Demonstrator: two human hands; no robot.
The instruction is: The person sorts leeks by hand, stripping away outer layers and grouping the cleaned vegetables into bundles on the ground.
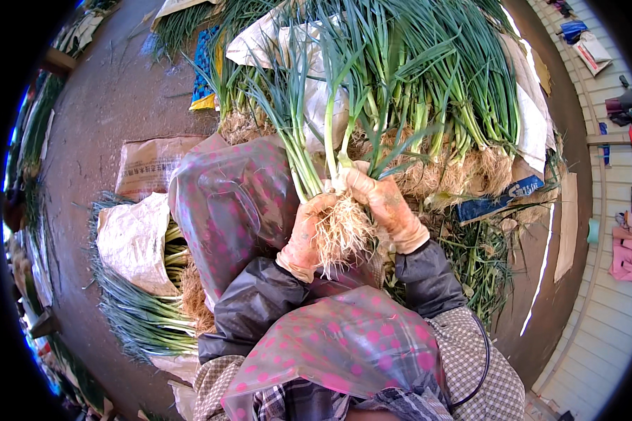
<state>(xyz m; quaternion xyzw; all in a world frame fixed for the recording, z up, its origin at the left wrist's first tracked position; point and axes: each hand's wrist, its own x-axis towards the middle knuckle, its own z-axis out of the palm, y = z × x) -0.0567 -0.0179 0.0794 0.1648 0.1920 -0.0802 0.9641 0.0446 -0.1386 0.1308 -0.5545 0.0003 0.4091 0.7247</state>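
Observation:
My left hand (306, 237), in a stained pale glove, is closed round the lower stalks of a small bunch of spring onions (300, 156). Its tangled, whitish roots (343, 230) hang between my hands, and the green leaves point away from me. From the other side, my right hand (385, 205), gloved alike, has its thumb and fingers pinched on a spring onion (343, 154) near its base. A loose green leaf (399, 149) sticks out beside those fingers. The exact grip of the right fingertips is partly hidden.
A large heap of spring onions (442, 77) lies ahead, roots toward me. Another pile (154, 309), partly under a white sack (135, 242), is at my left. Stripped leaves (481, 270) litter the ground at right. A dotted plastic sheet (235, 189) covers my lap.

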